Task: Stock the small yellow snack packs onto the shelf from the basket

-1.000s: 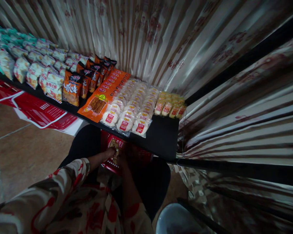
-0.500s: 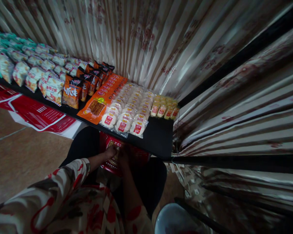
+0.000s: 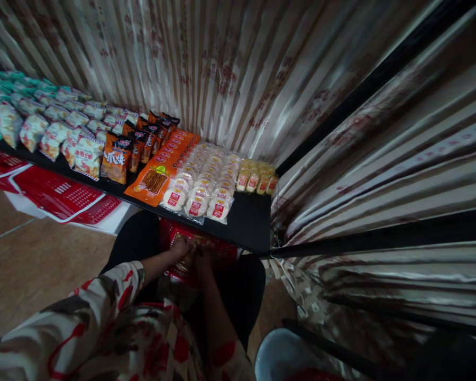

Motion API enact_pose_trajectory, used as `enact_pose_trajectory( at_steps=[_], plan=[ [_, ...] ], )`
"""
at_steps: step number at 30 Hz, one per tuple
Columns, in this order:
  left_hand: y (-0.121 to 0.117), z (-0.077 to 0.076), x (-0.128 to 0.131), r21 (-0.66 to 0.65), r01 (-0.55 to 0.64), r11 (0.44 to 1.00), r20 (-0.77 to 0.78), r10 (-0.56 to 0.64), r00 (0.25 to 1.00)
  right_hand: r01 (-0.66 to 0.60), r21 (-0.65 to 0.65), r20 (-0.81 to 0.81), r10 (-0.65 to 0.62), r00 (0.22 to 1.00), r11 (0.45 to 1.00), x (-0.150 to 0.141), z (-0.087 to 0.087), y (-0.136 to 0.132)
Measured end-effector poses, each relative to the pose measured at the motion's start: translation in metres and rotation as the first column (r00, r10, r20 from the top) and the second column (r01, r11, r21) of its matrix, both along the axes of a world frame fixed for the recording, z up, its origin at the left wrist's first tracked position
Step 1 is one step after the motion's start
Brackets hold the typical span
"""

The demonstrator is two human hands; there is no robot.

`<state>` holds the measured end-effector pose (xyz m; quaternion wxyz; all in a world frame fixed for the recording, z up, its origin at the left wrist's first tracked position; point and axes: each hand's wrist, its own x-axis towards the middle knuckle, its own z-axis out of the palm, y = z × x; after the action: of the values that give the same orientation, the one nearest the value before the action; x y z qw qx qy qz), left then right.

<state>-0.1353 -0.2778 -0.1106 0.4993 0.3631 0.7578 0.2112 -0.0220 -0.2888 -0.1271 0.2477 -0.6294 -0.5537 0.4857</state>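
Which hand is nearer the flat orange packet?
Left. The left hand is below and right of the flat orange packet; the right hand is farther right and lower.

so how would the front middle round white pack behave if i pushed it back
The pack would probably slide fairly easily, as its clear wrapper looks shiny. Others overlap closely behind it, so they may shift along with it. Its contents look round and cracker-like, so they could break under a hard push.
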Motion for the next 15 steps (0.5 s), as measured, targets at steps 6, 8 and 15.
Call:
enact_pose_trajectory(
  at_steps=[6, 8, 15],
  plan=[
    [-0.003, 0.011, 0.003, 0.035, -0.002, 0.999, -0.026, 0.003, 1.0, 0.003, 0.018, -0.032, -0.002, 0.999, 1.0, 0.006, 0.013, -0.002],
    [-0.005, 0.015, 0.004, 0.038, -0.008, 0.999, -0.014, 0.009, 1.0, 0.014, 0.023, -0.034, -0.013, 0.999, 1.0, 0.006, 0.015, -0.002],
    [-0.01, 0.03, 0.005, 0.059, -0.053, 0.997, 0.041, 0.051, 0.998, 0.053, 0.013, -0.061, -0.052, 0.997, 0.999, 0.008, 0.016, -0.006]
  ],
)
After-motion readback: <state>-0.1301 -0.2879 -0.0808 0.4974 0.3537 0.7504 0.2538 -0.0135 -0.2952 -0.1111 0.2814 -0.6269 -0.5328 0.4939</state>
